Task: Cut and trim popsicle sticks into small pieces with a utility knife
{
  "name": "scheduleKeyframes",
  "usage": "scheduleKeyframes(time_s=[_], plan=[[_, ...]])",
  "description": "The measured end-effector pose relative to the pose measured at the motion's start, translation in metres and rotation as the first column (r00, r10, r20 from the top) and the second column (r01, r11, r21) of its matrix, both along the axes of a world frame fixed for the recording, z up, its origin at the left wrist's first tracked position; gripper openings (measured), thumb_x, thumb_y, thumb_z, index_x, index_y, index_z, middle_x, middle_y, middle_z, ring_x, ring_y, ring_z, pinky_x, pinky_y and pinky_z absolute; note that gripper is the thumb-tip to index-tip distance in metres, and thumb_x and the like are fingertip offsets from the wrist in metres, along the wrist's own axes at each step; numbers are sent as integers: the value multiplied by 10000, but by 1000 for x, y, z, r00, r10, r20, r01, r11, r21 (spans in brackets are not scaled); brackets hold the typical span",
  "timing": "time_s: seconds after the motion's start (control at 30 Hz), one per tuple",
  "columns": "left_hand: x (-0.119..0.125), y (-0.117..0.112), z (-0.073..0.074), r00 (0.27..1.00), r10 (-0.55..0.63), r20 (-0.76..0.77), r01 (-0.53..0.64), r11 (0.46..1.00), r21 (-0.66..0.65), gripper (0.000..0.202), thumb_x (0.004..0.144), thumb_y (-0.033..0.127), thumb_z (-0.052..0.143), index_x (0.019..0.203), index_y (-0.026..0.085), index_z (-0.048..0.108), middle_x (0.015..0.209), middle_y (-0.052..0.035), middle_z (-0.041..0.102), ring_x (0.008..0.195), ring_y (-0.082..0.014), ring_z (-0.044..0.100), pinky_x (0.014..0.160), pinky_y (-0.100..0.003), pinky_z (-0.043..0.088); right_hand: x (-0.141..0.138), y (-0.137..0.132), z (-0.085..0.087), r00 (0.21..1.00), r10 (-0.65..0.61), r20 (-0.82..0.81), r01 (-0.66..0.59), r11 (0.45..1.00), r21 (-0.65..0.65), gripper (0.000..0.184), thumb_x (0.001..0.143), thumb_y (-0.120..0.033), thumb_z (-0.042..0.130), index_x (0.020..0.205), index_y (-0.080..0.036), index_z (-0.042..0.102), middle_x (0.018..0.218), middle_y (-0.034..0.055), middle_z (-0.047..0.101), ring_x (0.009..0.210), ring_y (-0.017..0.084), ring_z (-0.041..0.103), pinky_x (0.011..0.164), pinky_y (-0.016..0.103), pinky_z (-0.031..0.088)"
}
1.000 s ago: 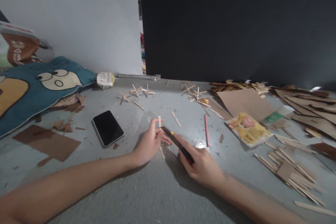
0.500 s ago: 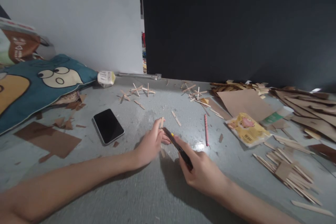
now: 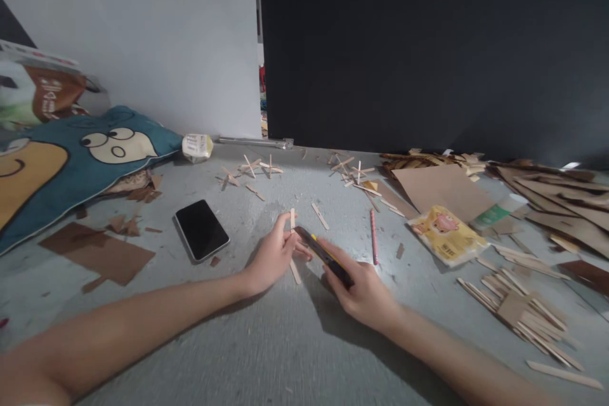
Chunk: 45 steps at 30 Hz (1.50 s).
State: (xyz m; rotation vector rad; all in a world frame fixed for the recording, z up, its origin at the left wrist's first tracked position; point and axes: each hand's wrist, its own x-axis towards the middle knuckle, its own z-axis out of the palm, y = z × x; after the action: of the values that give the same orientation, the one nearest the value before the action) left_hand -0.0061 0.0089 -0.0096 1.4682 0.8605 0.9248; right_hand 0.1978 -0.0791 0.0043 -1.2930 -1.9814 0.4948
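My left hand (image 3: 273, 257) pinches a thin wooden craft stick (image 3: 293, 247) flat against the grey floor, fingers closed on it. My right hand (image 3: 364, 288) is wrapped round a black utility knife with a yellow slider (image 3: 323, 255). The knife's tip meets the stick just right of my left fingers. Both forearms reach in from the bottom of the view.
A black phone (image 3: 202, 229) lies left of my hands. A red pencil (image 3: 373, 236) and a yellow packet (image 3: 447, 235) lie to the right. Loose sticks (image 3: 518, 311), cardboard sheets (image 3: 442, 187) and scraps litter the floor. A teal cartoon cushion (image 3: 71, 165) sits at left.
Both hands stay on the stick and knife, with small shifts. The stick again lies flat and long under my left fingers. The view has drifted slightly rightward.
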Motion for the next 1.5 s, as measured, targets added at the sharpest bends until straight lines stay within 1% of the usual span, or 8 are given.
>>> scheduleKeyframes(time_s=[0.17,0.33,0.47,0.83,1.03,1.17,1.33,1.5], plan=[[1,0,5,999,42,6,-42,997,-57,320,1019,478,636,1108,224,464,983,-96,807,689,-200,791,704,-351,626,8,8,-6,970,-190,-154,203,977,68,461,1064,-375,527,1483,-186,556,796,21,759,448,116,559,461,212,454],[3,-3,16,999,7,-34,-8,998,-57,343,972,514,684,975,186,585,835,-58,765,570,-152,705,551,-271,555,12,10,-7,961,-227,-157,249,958,143,399,1080,-400,499,1408,-215,631,1013,83,792,699,174,712,611,257,554],[4,-5,20,998,-22,-66,19,999,-48,402,964,567,668,861,181,620,729,-35,720,525,-132,647,487,-236,497,12,12,-6,953,-246,-179,269,956,116,371,1083,-405,494,1355,-202,642,962,74,777,656,171,695,585,259,544],[-2,-12,19,941,-45,-335,114,975,191,248,1070,323,426,938,220,608,793,-16,636,679,-170,581,582,-268,463,8,11,-11,887,-209,-412,236,972,16,315,1085,-408,490,1349,-238,459,722,-76,538,517,118,489,491,222,425],[-2,-9,17,822,50,-567,260,853,453,248,1063,251,525,850,202,643,990,-56,638,1041,-253,575,987,-432,443,9,10,-10,787,-200,-583,215,976,-44,268,1053,-391,587,1268,-232,570,579,-119,473,414,100,463,425,208,414],[-1,-13,16,742,152,-653,303,793,529,240,1098,223,469,1092,210,709,1114,-75,651,1128,-264,584,1030,-458,441,11,12,-2,708,-253,-659,314,949,-26,266,995,-427,682,1145,-208,702,549,-98,497,383,95,469,389,218,424],[1,-57,17,554,381,-740,472,589,656,366,1113,321,444,1347,171,682,1390,-201,628,1335,-399,543,1080,-589,455,12,14,6,697,-254,-671,366,930,28,252,943,-428,753,1054,-202,779,544,-66,552,381,89,469,368,214,373],[-1,-83,20,454,330,-828,546,631,551,528,1094,538,455,1501,241,614,1592,-227,508,1476,-489,458,1101,-663,468,18,18,9,699,-304,-647,425,904,34,280,940,-462,761,993,-189,799,501,-65,516,388,98,439,382,239,353]])
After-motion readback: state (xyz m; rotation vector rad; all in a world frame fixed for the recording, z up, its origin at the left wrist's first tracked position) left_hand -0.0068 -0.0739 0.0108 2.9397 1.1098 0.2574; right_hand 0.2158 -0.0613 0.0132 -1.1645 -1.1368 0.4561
